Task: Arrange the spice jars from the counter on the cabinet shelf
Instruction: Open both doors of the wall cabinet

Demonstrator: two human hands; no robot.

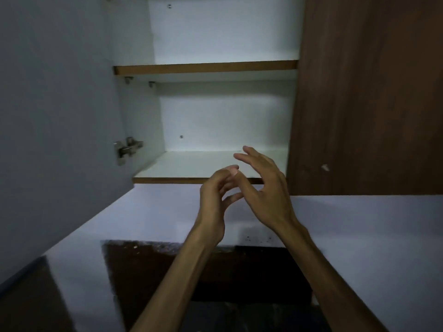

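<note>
To my left the cabinet door (60,116) stands swung open, its metal hinge (127,149) at the inner edge. Next comes the white lower shelf (187,165), bare, with a second shelf (206,67) above it. My left hand (213,200) is raised before the lower shelf's front edge, fingers loosely curled, holding nothing. My right hand (268,188) is just beside it, fingers spread, also free. No spice jars are in view. Farthest right is a closed brown door (369,97).

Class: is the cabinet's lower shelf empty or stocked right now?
Empty: the lower shelf shows bare white board, no jars; both hands hold nothing.
</note>
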